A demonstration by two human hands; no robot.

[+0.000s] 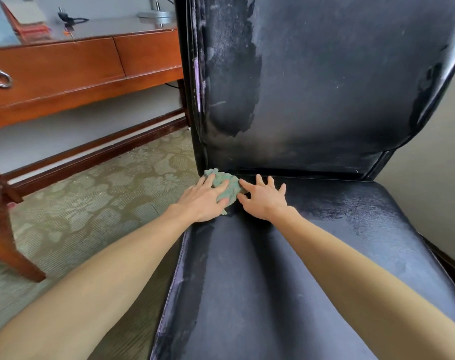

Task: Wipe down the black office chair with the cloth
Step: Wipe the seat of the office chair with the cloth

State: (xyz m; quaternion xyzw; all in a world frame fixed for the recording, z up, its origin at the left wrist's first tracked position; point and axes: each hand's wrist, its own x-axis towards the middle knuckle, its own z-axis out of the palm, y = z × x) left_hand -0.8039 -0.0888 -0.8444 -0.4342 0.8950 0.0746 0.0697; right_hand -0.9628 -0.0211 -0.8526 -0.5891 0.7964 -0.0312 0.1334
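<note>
Our left fingers [218, 189] lie spread and flat on a crumpled green cloth [225, 187], pressing it down rather than gripping it; the left thumb rests along the cloth's near edge. Our right fingers [269, 181] are splayed wide open, holding nothing, with the index tip touching the cloth's right side and the palm resting on the seat.

The left hand [204, 201] and the right hand [262, 201] sit close together, the cloth between them. The cloth lies at the far left corner of the seat [273, 281] of the black office chair [325, 87], right at the crease where seat meets backrest. Both bare forearms stretch forward from the bottom of the view.

The backrest stands upright, with dark streaks down its left part and right edge, greyish haze elsewhere. The seat shows similar dull patches. To the left stands a wooden desk [65, 74] with a ring-pull drawer, over a patterned carpet [91, 203].
</note>
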